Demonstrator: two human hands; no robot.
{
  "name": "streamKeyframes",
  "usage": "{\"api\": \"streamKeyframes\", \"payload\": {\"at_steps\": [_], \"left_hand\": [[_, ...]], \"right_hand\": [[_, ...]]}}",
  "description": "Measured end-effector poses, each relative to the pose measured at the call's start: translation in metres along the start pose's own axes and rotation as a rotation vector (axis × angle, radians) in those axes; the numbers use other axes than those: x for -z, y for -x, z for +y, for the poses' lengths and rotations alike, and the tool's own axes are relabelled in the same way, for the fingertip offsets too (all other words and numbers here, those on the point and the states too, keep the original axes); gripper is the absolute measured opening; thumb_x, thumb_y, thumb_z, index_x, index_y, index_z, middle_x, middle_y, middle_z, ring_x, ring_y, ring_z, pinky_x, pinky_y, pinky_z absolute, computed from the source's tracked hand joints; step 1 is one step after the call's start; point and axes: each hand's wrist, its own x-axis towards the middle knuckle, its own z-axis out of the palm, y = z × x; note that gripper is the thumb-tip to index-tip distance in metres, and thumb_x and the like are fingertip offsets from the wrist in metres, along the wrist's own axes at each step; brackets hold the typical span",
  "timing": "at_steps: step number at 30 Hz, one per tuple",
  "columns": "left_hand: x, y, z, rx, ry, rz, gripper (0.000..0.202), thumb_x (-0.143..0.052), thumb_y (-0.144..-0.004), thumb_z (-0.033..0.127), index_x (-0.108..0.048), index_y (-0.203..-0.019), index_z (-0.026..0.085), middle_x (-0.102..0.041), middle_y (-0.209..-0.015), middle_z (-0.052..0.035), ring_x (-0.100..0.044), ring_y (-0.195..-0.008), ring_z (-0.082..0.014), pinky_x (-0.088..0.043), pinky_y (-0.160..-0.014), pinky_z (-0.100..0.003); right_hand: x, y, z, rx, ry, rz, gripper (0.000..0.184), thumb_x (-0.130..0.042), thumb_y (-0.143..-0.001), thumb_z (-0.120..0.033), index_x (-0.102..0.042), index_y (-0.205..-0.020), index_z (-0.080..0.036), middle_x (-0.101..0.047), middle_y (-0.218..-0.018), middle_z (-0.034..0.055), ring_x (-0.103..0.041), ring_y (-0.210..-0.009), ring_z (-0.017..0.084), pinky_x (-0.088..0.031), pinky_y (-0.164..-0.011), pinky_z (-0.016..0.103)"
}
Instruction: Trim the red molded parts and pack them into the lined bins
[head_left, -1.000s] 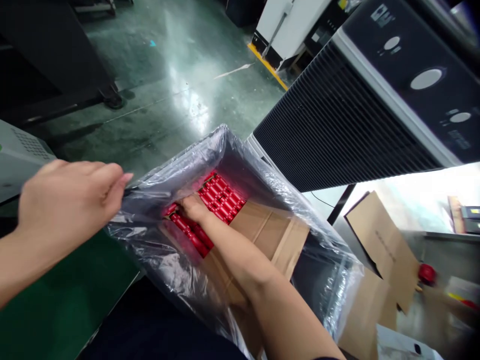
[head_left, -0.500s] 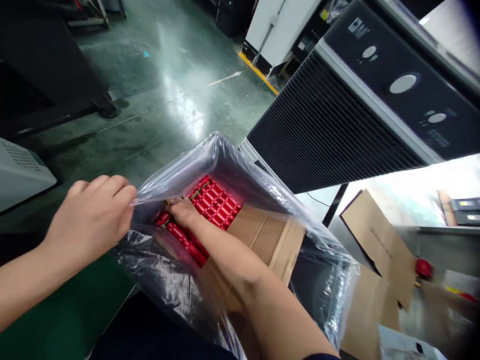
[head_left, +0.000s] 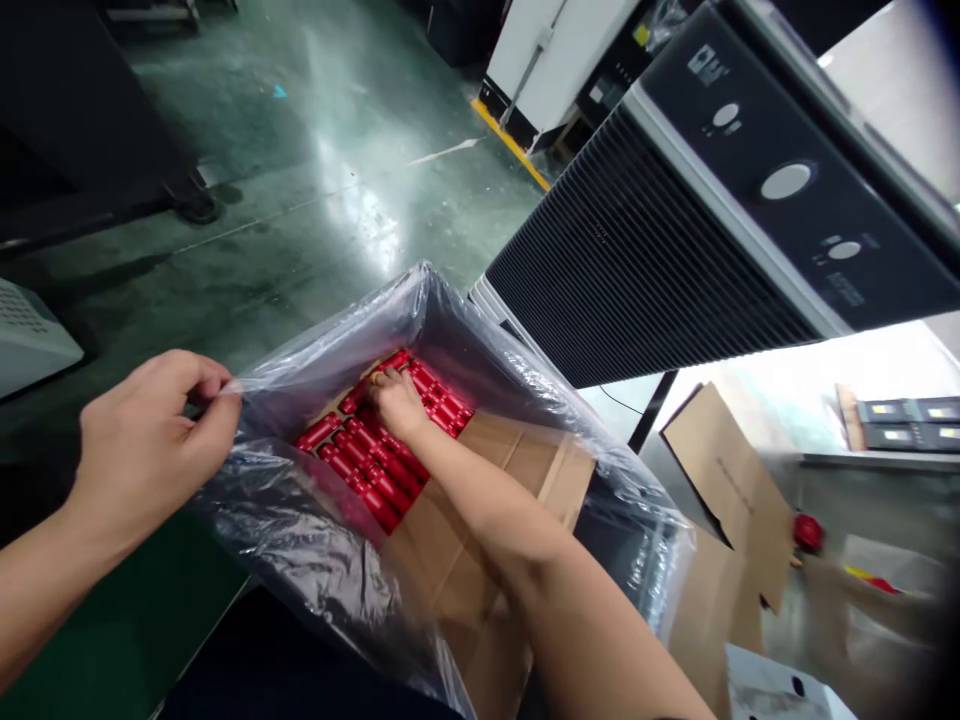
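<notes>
A clear plastic bag (head_left: 315, 540) lines an open cardboard box (head_left: 517, 470) packed with rows of red cylinders (head_left: 367, 470). My left hand (head_left: 150, 440) pinches the bag's rim at the left and holds it open. My right hand (head_left: 397, 400) reaches down inside the bag and rests on top of the red cylinders, fingers curled over them near the far rows. Whether it grips one is hidden by the back of the hand.
A large black louvred machine (head_left: 675, 240) with a dark control panel stands just right of the box. A loose cardboard sheet (head_left: 727, 490) leans at the right. A green surface (head_left: 127, 640) lies below my left arm. The wet-looking concrete floor (head_left: 322, 170) stretches beyond.
My left hand has pulled the bag's rim further left and toward me, opening the bag wider. My right hand has shifted across the red cylinders toward the far rows.
</notes>
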Motion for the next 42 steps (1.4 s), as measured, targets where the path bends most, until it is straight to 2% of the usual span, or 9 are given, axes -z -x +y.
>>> {"api": "streamKeyframes", "payload": {"at_steps": [6, 11, 14, 17, 23, 29, 34, 39, 42], "left_hand": [[0.001, -0.001, -0.001, -0.035, 0.013, 0.002, 0.018, -0.06, -0.093, 0.031, -0.05, -0.079, 0.024, -0.069, -0.087, 0.0017, -0.053, -0.054, -0.0132, -0.043, -0.063, -0.03], [0.0, -0.002, -0.002, -0.069, 0.004, 0.013, 0.018, -0.058, -0.092, 0.029, -0.047, -0.079, 0.025, -0.066, -0.082, 0.0007, -0.061, -0.068, -0.0185, -0.043, -0.066, -0.031], [-0.001, -0.002, -0.003, -0.087, 0.012, 0.014, 0.017, -0.056, -0.092, 0.027, -0.046, -0.079, 0.025, -0.065, -0.08, 0.0001, -0.064, -0.078, -0.0217, -0.044, -0.071, -0.031], [-0.002, -0.002, -0.003, -0.095, 0.025, 0.02, 0.015, -0.055, -0.091, 0.026, -0.045, -0.079, 0.025, -0.064, -0.08, -0.0002, -0.064, -0.079, -0.0221, -0.044, -0.071, -0.032], [-0.003, -0.002, -0.002, -0.11, 0.032, 0.024, 0.016, -0.056, -0.091, 0.025, -0.045, -0.079, 0.025, -0.064, -0.081, -0.0008, -0.064, -0.078, -0.0214, -0.044, -0.07, -0.032], [-0.001, -0.003, -0.002, -0.118, 0.031, 0.013, 0.017, -0.057, -0.091, 0.022, -0.045, -0.079, 0.024, -0.064, -0.081, -0.0012, -0.063, -0.078, -0.021, -0.044, -0.07, -0.031], [-0.002, -0.003, 0.0, -0.122, 0.031, 0.01, 0.018, -0.056, -0.092, 0.022, -0.044, -0.079, 0.025, -0.065, -0.082, -0.0017, -0.064, -0.078, -0.0216, -0.045, -0.07, -0.031], [-0.001, -0.003, 0.0, -0.124, 0.009, 0.008, 0.016, -0.055, -0.092, 0.022, -0.045, -0.08, 0.025, -0.065, -0.082, -0.0019, -0.064, -0.078, -0.0225, -0.045, -0.07, -0.032], [0.0, -0.002, -0.001, -0.117, 0.011, 0.015, 0.016, -0.055, -0.093, 0.022, -0.045, -0.081, 0.025, -0.065, -0.083, -0.0019, -0.065, -0.079, -0.0231, -0.045, -0.07, -0.032]], "right_hand": [[0.002, -0.036, -0.005, 0.02, -0.051, -0.082, 0.028, -0.052, -0.099, -0.006, -0.074, -0.111, -0.019, -0.067, -0.127, 0.0106, -0.044, -0.131, 0.03, -0.034, -0.111, 0.051], [0.017, -0.025, -0.005, 0.015, -0.167, -0.106, 0.037, -0.051, -0.1, -0.008, -0.067, -0.132, -0.019, -0.062, -0.138, 0.0155, -0.04, -0.14, 0.032, -0.028, -0.116, 0.057], [0.031, -0.012, 0.005, 0.027, -0.301, -0.17, 0.035, -0.057, -0.102, -0.017, -0.066, -0.135, -0.018, -0.067, -0.135, 0.0134, -0.053, -0.132, 0.029, -0.038, -0.113, 0.044], [0.041, -0.002, 0.015, 0.05, -0.461, -0.273, 0.027, -0.057, -0.104, -0.024, -0.074, -0.124, -0.015, -0.077, -0.115, 0.0067, -0.07, -0.104, 0.02, -0.051, -0.093, 0.027], [0.05, 0.013, 0.024, 0.054, -0.583, -0.288, 0.028, -0.06, -0.103, -0.026, -0.075, -0.122, -0.011, -0.079, -0.105, 0.0043, -0.072, -0.09, 0.017, -0.053, -0.081, 0.023], [0.049, 0.009, 0.022, 0.022, -0.429, -0.204, 0.031, -0.066, -0.099, -0.021, -0.07, -0.129, -0.014, -0.075, -0.121, 0.009, -0.068, -0.109, 0.021, -0.05, -0.097, 0.03], [0.034, -0.012, 0.015, 0.043, -0.197, -0.082, 0.038, -0.062, -0.097, -0.012, -0.067, -0.133, -0.02, -0.067, -0.132, 0.0136, -0.047, -0.134, 0.03, -0.029, -0.115, 0.049], [0.005, -0.032, 0.001, 0.082, -0.057, -0.105, 0.027, -0.05, -0.103, -0.009, -0.072, -0.117, -0.018, -0.07, -0.122, 0.0135, -0.049, -0.126, 0.027, -0.028, -0.113, 0.045], [-0.002, -0.032, -0.003, 0.071, -0.004, -0.115, 0.027, -0.053, -0.103, -0.012, -0.072, -0.12, -0.02, -0.069, -0.126, 0.0106, -0.049, -0.126, 0.026, -0.03, -0.11, 0.043]]}}
